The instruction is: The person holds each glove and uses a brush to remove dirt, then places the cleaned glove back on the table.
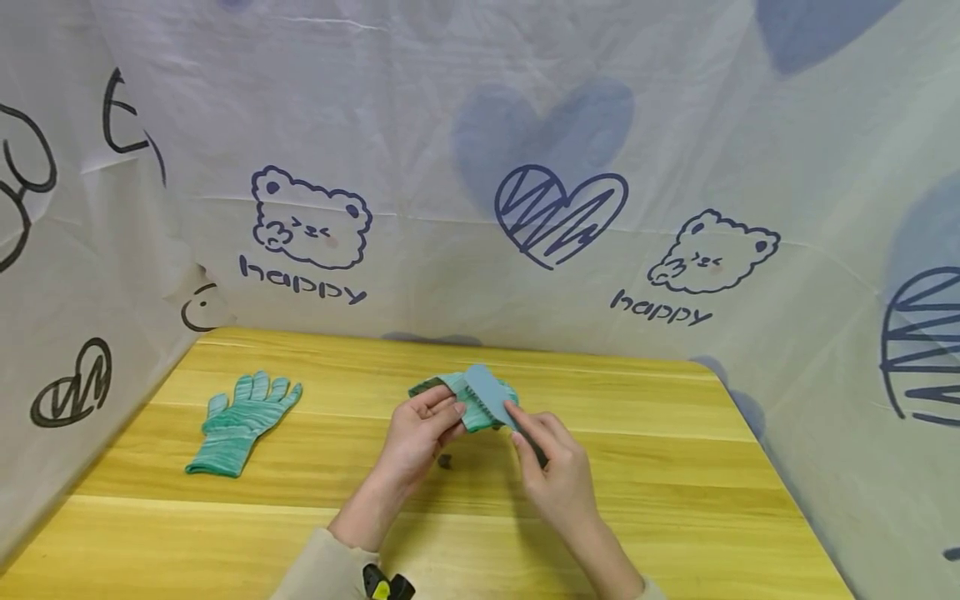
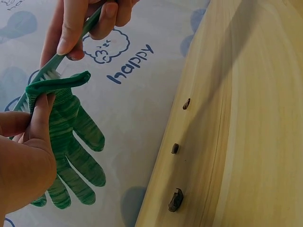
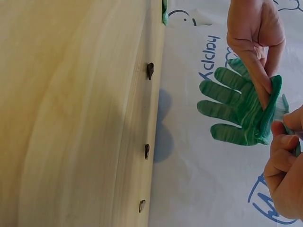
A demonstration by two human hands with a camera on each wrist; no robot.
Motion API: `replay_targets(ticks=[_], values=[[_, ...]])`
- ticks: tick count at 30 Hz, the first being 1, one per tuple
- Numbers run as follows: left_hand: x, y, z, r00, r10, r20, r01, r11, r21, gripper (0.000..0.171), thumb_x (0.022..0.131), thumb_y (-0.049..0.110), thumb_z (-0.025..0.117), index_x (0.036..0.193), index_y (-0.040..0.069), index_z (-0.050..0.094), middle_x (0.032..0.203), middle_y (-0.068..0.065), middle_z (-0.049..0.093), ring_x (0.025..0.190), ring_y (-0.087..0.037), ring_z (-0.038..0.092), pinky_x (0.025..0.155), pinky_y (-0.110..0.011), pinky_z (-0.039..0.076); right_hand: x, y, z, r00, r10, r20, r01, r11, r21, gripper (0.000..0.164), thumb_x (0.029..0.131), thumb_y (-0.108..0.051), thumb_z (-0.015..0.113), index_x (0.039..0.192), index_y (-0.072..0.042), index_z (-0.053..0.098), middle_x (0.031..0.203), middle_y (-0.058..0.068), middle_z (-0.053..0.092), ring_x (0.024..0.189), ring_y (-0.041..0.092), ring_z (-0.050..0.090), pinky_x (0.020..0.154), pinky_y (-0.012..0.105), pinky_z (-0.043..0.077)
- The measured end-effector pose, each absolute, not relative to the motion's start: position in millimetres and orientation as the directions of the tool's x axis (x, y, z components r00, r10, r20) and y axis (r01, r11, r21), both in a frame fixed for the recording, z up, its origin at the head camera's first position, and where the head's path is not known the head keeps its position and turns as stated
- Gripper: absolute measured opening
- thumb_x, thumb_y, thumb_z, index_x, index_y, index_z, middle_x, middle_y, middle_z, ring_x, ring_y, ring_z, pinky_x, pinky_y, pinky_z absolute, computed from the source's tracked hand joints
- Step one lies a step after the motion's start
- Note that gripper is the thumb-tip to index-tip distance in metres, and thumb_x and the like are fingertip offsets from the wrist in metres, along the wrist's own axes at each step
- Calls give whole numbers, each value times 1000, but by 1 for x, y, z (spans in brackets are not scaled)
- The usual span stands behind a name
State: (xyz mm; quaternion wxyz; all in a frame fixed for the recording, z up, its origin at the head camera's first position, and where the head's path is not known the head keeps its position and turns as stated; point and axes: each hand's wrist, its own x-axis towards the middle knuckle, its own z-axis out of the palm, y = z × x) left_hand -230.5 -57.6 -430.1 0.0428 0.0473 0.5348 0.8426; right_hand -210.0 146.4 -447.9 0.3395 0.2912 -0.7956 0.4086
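My left hand (image 1: 422, 427) pinches the cuff of a green streaked knit glove (image 2: 64, 125) between thumb and fingers, holding it up above the table. In both wrist views the glove's fingers hang free. The right hand (image 1: 557, 467) grips the handle of a blue-green brush (image 1: 489, 392), its index finger laid along the back. The bristles face the glove and lie against it near the cuff, partly hidden by the brush head and the cuff's edge.
A second green glove (image 1: 240, 425) lies flat on the yellow wooden table (image 1: 337, 475) at the left. Small dark bits, such as one dark crumb (image 2: 175, 200), lie scattered on the table under the hands. A printed white cloth (image 1: 420, 275) hangs behind and at both sides.
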Motion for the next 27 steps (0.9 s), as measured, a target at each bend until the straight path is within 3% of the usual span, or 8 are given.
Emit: replay_targets(ticks=[4, 10, 27], values=[[-230, -58, -430, -991, 127, 35, -22, -419, 908, 49, 102, -11, 53, 149, -18, 40, 144, -37, 50, 106, -11, 70, 83, -17, 58, -211, 148, -449, -601, -175, 780, -736, 503, -454, 44, 93, 6, 73, 134, -8, 71, 99, 6, 68, 69, 6, 52, 55, 12, 42], [-230, -57, -430, -992, 119, 48, -6, -418, 908, 50, 101, -12, 52, 149, -19, 38, 145, -38, 47, 110, -14, 68, 84, -18, 58, -213, 150, -449, -597, -160, 786, -729, 517, -449, 43, 92, 7, 73, 133, -5, 70, 98, 9, 68, 68, 7, 52, 54, 13, 42], [-232, -59, -431, -994, 101, 43, -4, -421, 907, 48, 100, -13, 53, 147, -19, 42, 141, -37, 51, 95, -2, 69, 74, -14, 56, -222, 164, -446, -606, -54, 793, -673, 567, -475, 44, 92, 10, 72, 134, -1, 69, 95, 14, 68, 72, 13, 58, 59, 17, 48]])
